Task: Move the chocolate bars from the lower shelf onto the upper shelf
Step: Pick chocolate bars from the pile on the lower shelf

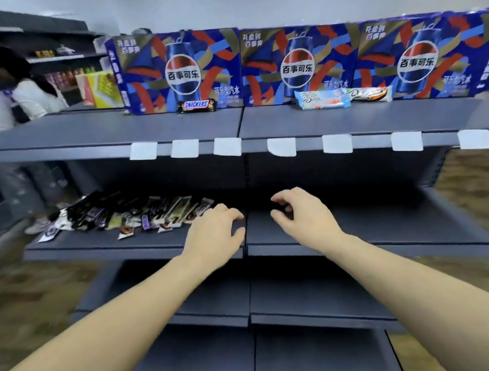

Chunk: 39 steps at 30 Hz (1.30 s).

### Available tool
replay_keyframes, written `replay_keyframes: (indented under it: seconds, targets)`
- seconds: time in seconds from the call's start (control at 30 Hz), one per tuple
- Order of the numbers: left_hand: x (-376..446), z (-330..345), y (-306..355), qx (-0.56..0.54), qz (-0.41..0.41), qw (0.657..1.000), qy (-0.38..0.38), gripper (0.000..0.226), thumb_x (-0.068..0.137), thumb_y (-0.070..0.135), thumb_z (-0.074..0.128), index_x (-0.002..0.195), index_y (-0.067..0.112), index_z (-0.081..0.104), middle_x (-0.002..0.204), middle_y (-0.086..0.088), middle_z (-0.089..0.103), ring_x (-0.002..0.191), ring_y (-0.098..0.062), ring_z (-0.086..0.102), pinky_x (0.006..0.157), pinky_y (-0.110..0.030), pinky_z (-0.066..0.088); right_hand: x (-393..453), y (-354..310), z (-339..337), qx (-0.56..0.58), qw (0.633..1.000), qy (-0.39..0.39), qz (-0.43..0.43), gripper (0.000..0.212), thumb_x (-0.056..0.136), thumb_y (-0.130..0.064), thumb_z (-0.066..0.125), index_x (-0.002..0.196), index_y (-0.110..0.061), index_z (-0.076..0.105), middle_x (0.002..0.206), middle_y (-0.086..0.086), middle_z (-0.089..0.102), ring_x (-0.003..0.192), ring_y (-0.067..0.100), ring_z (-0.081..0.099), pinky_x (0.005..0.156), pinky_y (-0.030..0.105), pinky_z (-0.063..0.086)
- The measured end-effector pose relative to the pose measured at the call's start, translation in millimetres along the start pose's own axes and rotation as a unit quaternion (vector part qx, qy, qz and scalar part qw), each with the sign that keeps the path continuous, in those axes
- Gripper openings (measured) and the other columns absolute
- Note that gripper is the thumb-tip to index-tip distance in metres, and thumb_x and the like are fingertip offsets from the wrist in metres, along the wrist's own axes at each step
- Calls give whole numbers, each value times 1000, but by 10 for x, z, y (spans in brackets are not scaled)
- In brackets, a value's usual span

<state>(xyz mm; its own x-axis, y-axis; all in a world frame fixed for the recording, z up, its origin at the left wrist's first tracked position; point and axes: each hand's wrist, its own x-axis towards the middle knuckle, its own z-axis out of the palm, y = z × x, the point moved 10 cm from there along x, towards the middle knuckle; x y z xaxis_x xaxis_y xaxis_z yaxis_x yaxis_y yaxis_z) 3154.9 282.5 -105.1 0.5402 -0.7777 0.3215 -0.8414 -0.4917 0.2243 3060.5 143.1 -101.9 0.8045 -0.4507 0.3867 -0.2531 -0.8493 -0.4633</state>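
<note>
Cola cartons (299, 63) line the back of the upper shelf (94, 135); white price tags (184, 148) hang on its front edge. Three bars already up there: Snickers bar (196, 105), two pale-wrapped bars (343, 97). Chocolate bar pile (124, 214) on lower shelf (394, 223), at 9 o'clock from the left hand (215, 234), just beside it. Right hand (301, 214) further off. Both hands loosely curled, holding nothing.
</note>
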Motion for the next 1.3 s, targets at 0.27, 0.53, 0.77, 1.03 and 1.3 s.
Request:
replay_keyframes:
  seconds: [0.27, 0.53, 0.77, 1.03, 1.3]
  targets:
    - [-247, 310, -619, -11, -62, 998, -25, 36, 94, 37, 52, 128, 26, 55, 121, 4, 56, 112, -17, 54, 91, -35, 46, 81, -262, 952, 22, 996, -92, 3, 47, 94, -42, 56, 138, -30, 45, 128, -10, 53, 114, 8, 54, 92, 31, 48]
    - [-20, 605, -1389, -24, -96, 994, -47, 39, 94, 36, 52, 131, 25, 53, 124, 3, 53, 116, -18, 49, 88, -32, 45, 539, -267, 1770, 21, 990, -139, 28, 49, 94, -40, 56, 139, -28, 44, 128, -7, 54, 112, 10, 54, 93, 34, 49]
    - [324, 1137, -2172, -36, -123, 988, -88, 46, 93, 33, 54, 136, 20, 47, 131, 0, 48, 121, -22, 43, 91, -36, 47, 983, -144, 2751, 0, 975, -213, 60, 56, 94, -36, 56, 145, -23, 38, 141, -1, 47, 126, 22, 50, 101, 39, 44]
    - [748, 1667, -2727, -21, -113, 988, -104, 57, 91, 34, 55, 143, 19, 37, 147, -8, 30, 133, -28, 29, 98, -41, 45, 1480, -85, 3545, -41, 972, -226, 51, 66, 95, -37, 53, 154, -24, 26, 160, 4, 22, 143, 30, 24, 116, 41, 27]
    - [896, 1860, -2852, 26, -99, 993, -53, 52, 92, 39, 47, 142, 27, 41, 144, -9, 35, 129, -28, 30, 102, -40, 35, 1701, -45, 3794, -71, 977, -197, 40, 62, 97, -40, 42, 154, -39, 18, 164, -2, 6, 146, 24, 10, 118, 40, 13]
